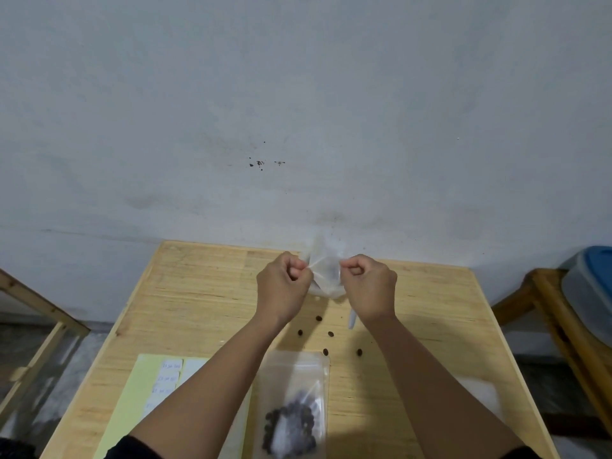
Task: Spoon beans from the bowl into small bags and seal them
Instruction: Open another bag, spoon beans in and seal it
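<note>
Above the far half of the wooden table (185, 299) I hold a small clear plastic bag (324, 266) between both hands. My left hand (283, 286) pinches its left edge with curled fingers. My right hand (369, 286) pinches its right edge the same way. The bag looks empty and crumpled. Several dark beans (318, 318) lie loose on the table below my hands. A white spoon (352, 321) peeks out under my right wrist. Near the front edge lies a clear zip bag holding beans (291, 415). No bowl is in view.
A pale yellow sheet with white labels (155, 385) lies at the front left. More clear bags (480, 392) lie at the right. A wooden stand with a blue-lidded container (592, 286) stands to the right, a wooden frame (39, 326) to the left. A grey wall rises behind.
</note>
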`<action>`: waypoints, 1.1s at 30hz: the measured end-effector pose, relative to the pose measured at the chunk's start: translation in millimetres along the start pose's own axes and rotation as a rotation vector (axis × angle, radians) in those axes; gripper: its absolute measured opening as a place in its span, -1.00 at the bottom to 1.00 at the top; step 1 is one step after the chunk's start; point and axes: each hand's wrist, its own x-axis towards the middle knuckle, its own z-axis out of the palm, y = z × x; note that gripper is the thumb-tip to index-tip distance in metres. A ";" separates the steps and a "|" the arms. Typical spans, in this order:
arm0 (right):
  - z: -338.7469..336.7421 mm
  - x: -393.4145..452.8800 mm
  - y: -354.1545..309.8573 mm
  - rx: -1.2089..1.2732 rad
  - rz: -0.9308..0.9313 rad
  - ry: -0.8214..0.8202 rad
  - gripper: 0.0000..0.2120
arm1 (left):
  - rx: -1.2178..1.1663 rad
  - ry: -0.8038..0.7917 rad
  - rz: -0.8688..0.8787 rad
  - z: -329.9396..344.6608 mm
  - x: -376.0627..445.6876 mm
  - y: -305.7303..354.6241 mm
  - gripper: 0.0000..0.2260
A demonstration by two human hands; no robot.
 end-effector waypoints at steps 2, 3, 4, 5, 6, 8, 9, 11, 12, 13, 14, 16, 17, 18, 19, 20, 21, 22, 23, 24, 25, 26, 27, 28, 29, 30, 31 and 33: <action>0.4 -0.1 -2.3 -0.059 -0.067 -0.047 -0.83 | 0.016 -0.019 0.011 -1.0 -3.3 -2.5 -0.90; 1.4 -2.2 -5.6 -0.108 -0.137 -0.088 -0.81 | 0.002 -0.036 0.013 -1.4 -3.5 -2.8 -0.91; 3.8 -4.5 -7.9 -0.154 -0.195 -0.139 -0.78 | -0.029 -0.060 0.011 -1.7 -3.2 -3.0 -0.93; 3.9 -6.7 -11.8 -0.183 -0.228 -0.186 -0.74 | -0.072 -0.093 0.013 -3.2 -3.1 -2.8 -0.94; 4.2 -7.5 -14.2 -0.190 -0.242 -0.219 -0.73 | -0.119 -0.129 0.019 -5.4 -3.1 -3.5 -0.95; 3.8 -7.0 -18.0 -0.203 -0.272 -0.226 -0.74 | -0.206 -0.199 0.051 -12.5 -2.5 -7.2 -0.94; 3.0 -7.0 -20.5 -0.217 -0.278 -0.223 -0.75 | -0.228 -0.237 0.076 -16.1 -1.9 -11.7 -0.86; 1.2 -8.0 -27.1 -0.235 -0.295 -0.240 -0.77 | -0.143 -0.297 0.149 -21.7 -0.2 -22.7 -0.52; 1.4 -8.5 -29.7 -0.237 -0.305 -0.256 -0.77 | -0.053 -0.310 0.195 -23.4 0.8 -27.0 -0.32; 1.5 -9.2 -32.2 -0.242 -0.314 -0.273 -0.78 | 0.034 -0.318 0.243 -24.2 1.7 -29.3 -0.14; 2.0 -10.1 -35.2 -0.250 -0.327 -0.297 -0.78 | 0.104 -0.323 0.294 -24.2 2.1 -30.0 0.00; 6.1 -10.3 -38.3 -0.242 -0.352 -0.352 -0.79 | 0.181 -0.318 0.377 -22.3 3.4 -31.2 0.12; 9.0 -9.8 -38.4 -0.243 -0.347 -0.379 -0.80 | 0.201 -0.305 0.398 -21.3 4.0 -31.4 0.13; 11.3 -9.6 -39.1 -0.258 -0.328 -0.400 -0.81 | 0.214 -0.285 0.410 -20.6 4.9 -31.9 0.13; 13.2 -9.5 -39.4 -0.279 -0.296 -0.413 -0.78 | 0.223 -0.259 0.418 -20.4 5.7 -33.0 0.10; 14.1 -9.2 -39.6 -0.294 -0.250 -0.421 -0.72 | 0.227 -0.229 0.424 -20.6 6.6 -33.5 0.05; 14.5 -8.9 -39.4 -0.298 -0.204 -0.425 -0.65 | 0.223 -0.202 0.428 -21.3 7.2 -34.4 -0.02; 14.3 -8.7 -39.4 -0.295 -0.162 -0.428 -0.57 | 0.213 -0.184 0.428 -21.8 7.5 -35.4 -0.10; 14.3 -8.9 -39.4 -0.298 -0.137 -0.430 -0.52 | 0.200 -0.172 0.426 -22.7 7.1 -36.0 -0.18; 14.1 -9.8 -40.3 -0.312 -0.131 -0.427 -0.49 | 0.188 -0.162 0.423 -23.6 6.8 -37.2 -0.24; 14.2 -10.0 -40.2 -0.324 -0.136 -0.423 -0.49 | 0.175 -0.149 0.421 -24.4 6.8 -38.9 -0.28; 13.5 -10.6 -40.6 -0.305 -0.144 -0.424 -0.50 | 0.161 -0.136 0.415 -25.2 7.3 -40.8 -0.31; 12.4 -11.3 -38.8 -0.226 -0.144 -0.437 -0.52 | 0.148 -0.120 0.402 -26.3 8.2 -42.3 -0.32; 10.7 -12.6 -36.7 -0.090 -0.137 -0.451 -0.56 | 0.139 -0.099 0.387 -27.8 9.8 -43.4 -0.32; 9.0 -12.9 -32.0 0.076 -0.117 -0.446 -0.62 | 0.141 -0.074 0.376 -30.0 11.8 -44.1 -0.31; 7.3 -12.8 -25.2 0.230 -0.078 -0.401 -0.69 | 0.156 -0.051 0.369 -32.1 14.0 -44.9 -0.30; 7.0 -11.6 -14.4 0.326 -0.009 -0.311 -0.75 | 0.179 -0.035 0.368 -34.3 15.6 -45.8 -0.28; 8.3 -7.6 13.4 0.304 0.132 -0.103 -0.81 | 0.208 -0.021 0.362 -37.1 17.1 -47.6 -0.25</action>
